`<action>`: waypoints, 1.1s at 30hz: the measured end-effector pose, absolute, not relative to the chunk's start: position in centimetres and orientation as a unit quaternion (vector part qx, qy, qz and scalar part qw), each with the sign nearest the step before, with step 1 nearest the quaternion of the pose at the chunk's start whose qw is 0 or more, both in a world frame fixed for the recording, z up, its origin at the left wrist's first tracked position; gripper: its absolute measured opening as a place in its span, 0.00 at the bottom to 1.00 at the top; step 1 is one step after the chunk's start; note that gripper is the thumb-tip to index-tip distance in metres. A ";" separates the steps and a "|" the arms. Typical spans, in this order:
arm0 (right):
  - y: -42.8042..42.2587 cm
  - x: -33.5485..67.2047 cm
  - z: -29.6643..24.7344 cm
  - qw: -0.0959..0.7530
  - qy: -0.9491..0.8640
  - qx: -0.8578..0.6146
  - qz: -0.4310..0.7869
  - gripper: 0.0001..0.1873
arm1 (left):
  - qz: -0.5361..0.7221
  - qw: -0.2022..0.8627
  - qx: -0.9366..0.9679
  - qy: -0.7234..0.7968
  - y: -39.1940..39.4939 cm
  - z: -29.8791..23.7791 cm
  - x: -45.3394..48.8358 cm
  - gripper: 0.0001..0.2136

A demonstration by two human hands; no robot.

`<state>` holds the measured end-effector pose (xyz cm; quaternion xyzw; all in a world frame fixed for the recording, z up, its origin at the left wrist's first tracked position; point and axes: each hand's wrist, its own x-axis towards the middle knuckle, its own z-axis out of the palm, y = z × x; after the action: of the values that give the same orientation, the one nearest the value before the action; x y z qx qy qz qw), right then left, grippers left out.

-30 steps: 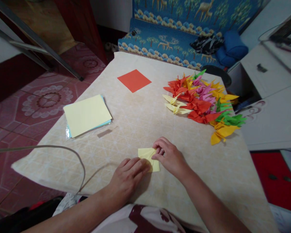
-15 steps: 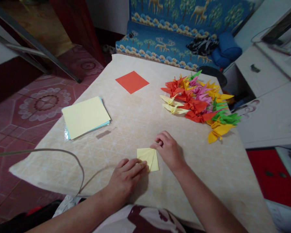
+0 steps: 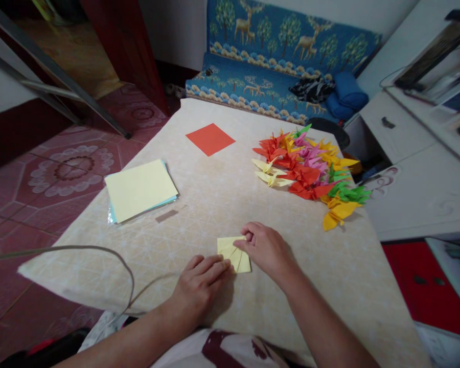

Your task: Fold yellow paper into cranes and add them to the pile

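A small square of folded pale yellow origami paper lies on the table in front of me, with creases fanning across its top. My left hand rests flat on its lower left part, fingers stretched out over the edge. At the upper right, my right hand is closed, thumb and curled fingers pinching a fold of the same paper. The thumb tip lies across the creases and hides part of the fold.
A stack of pale yellow sheets lies to the left. An orange-red square sheet is farther back. Many-coloured folded paper cranes crowd the table's right side. A cable crosses the near left corner.
My right hand has shifted from the paper's top edge inward, its thumb now over the creases. My left hand stays flat on the paper. The whole view has tilted slightly.
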<state>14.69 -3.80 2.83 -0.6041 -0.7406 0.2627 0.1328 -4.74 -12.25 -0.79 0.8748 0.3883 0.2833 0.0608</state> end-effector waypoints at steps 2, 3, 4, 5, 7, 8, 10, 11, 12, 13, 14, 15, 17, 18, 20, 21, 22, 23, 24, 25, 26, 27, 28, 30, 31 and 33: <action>-4.0 14.5 3.0 0.109 -0.739 -0.607 0.270 0.09 | 0.287 0.051 0.874 0.388 -12.2 -0.9 -4.7 0.12; -4.0 14.6 3.1 0.106 -0.738 -0.607 0.276 0.09 | 0.288 0.048 0.875 0.386 -12.1 -1.0 -4.7 0.12; -4.0 14.7 3.1 0.108 -0.739 -0.602 0.284 0.09 | 0.290 0.047 0.876 0.383 -12.1 -1.1 -4.7 0.12; -4.0 14.8 3.1 0.115 -0.741 -0.593 0.293 0.08 | 0.292 0.048 0.876 0.380 -12.1 -1.2 -4.7 0.12; -4.0 15.2 3.1 0.134 -0.746 -0.570 0.317 0.07 | 0.296 0.055 0.876 0.377 -12.0 -1.1 -4.8 0.12; -4.1 15.4 3.0 0.143 -0.743 -0.560 0.338 0.06 | 0.299 0.063 0.874 0.376 -12.0 -1.0 -4.8 0.13; -4.2 15.7 2.8 0.169 -0.711 -0.552 0.402 0.06 | 0.311 0.095 0.868 0.375 -12.0 -0.7 -5.1 0.13; -4.2 15.8 2.7 0.193 -0.679 -0.556 0.440 0.06 | 0.324 0.118 0.858 0.380 -11.9 -0.4 -5.3 0.13; -4.2 15.9 2.5 0.229 -0.634 -0.565 0.476 0.07 | 0.344 0.146 0.840 0.393 -11.6 -0.1 -5.4 0.14; -4.1 15.9 2.4 0.275 -0.582 -0.574 0.505 0.08 | 0.372 0.174 0.811 0.417 -11.3 0.1 -5.6 0.15; -3.9 15.8 2.3 0.327 -0.527 -0.581 0.527 0.10 | 0.406 0.204 0.769 0.449 -10.7 0.4 -5.6 0.15; -3.7 15.6 2.3 0.382 -0.473 -0.582 0.540 0.12 | 0.445 0.238 0.714 0.485 -9.9 0.6 -5.6 0.15; -3.1 15.0 2.2 0.483 -0.386 -0.559 0.552 0.15 | 0.514 0.323 0.585 0.537 -7.9 1.1 -5.0 0.18; -2.8 14.5 2.1 0.522 -0.354 -0.540 0.558 0.16 | 0.542 0.380 0.520 0.540 -6.7 1.4 -4.4 0.21; -2.2 13.5 2.0 0.576 -0.307 -0.511 0.559 0.17 | 0.544 0.504 0.425 0.519 -4.4 1.9 -3.0 0.26; -1.9 12.9 1.8 0.595 -0.291 -0.497 0.561 0.17 | 0.541 0.553 0.388 0.502 -3.4 2.2 -2.3 0.27; -1.7 12.4 1.6 0.607 -0.281 -0.485 0.563 0.16 | 0.542 0.589 0.360 0.479 -2.5 2.4 -1.5 0.26; -1.6 12.0 1.3 0.620 -0.272 -0.476 0.562 0.16 | 0.545 0.619 0.346 0.447 -1.7 2.6 -0.8 0.24; -1.5 11.7 1.0 0.625 -0.266 -0.475 0.560 0.15 | 0.547 0.642 0.339 0.417 -1.1 2.7 -0.2 0.21; -1.4 11.5 0.6 0.623 -0.270 -0.473 0.561 0.15 | 0.551 0.657 0.330 0.395 -0.6 2.7 0.3 0.20; -1.4 11.5 0.3 0.619 -0.273 -0.474 0.564 0.15 | 0.553 0.666 0.322 0.383 -0.2 2.6 0.7 0.19; -1.3 11.5 -0.1 0.617 -0.274 -0.473 0.565 0.15 | 0.556 0.669 0.315 0.380 0.2 2.5 0.9 0.19; -1.3 11.6 -0.3 0.614 -0.279 -0.472 0.568 0.15 | 0.558 0.665 0.310 0.386 0.4 2.2 1.1 0.19; -1.4 11.8 -0.8 0.609 -0.292 -0.466 0.571 0.15 | 0.561 0.649 0.313 0.408 0.8 1.7 1.3 0.18; -1.4 11.9 -0.9 0.605 -0.301 -0.465 0.572 0.15 | 0.562 0.640 0.318 0.417 0.9 1.5 1.3 0.18; -1.4 11.9 -1.0 0.595 -0.313 -0.467 0.574 0.15 | 0.565 0.631 0.320 0.426 1.0 1.1 1.4 0.18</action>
<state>11.91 -1.43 -1.04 -0.4671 -0.3134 0.5742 0.5949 1.42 1.03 1.12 0.3196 0.4255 0.5650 0.6306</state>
